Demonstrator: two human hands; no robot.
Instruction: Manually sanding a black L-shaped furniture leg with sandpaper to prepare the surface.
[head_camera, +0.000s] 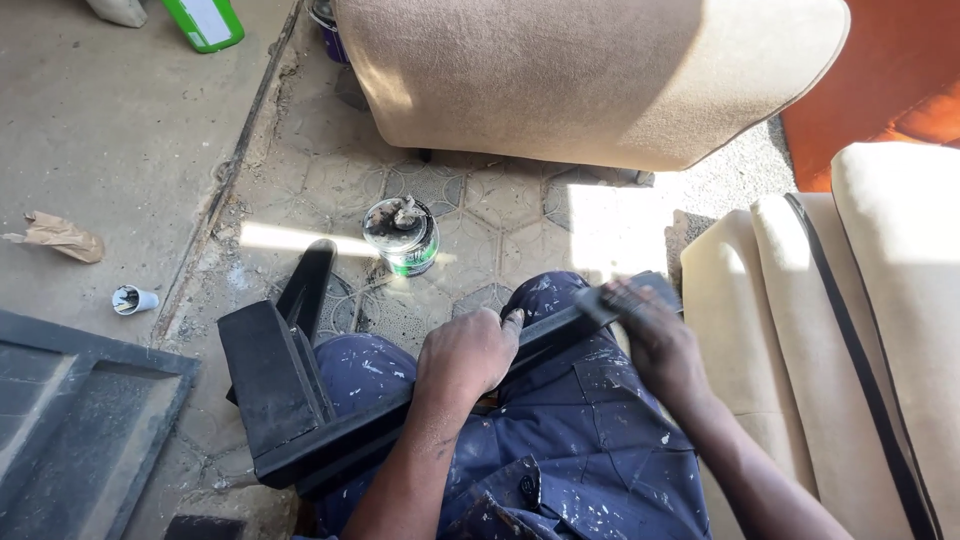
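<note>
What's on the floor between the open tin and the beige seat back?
Nothing: the head view shows only bare patterned floor tiles between the tin and the seat back.

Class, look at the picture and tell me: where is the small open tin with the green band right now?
The open tin stands on the patterned tile floor in the head view, just beyond the person's knees, ahead of the left hand.

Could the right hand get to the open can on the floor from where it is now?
Probably yes. The can stands on bare tiles ahead of the knees, unobstructed, but the right hand is on the black frame across the lap.
</note>
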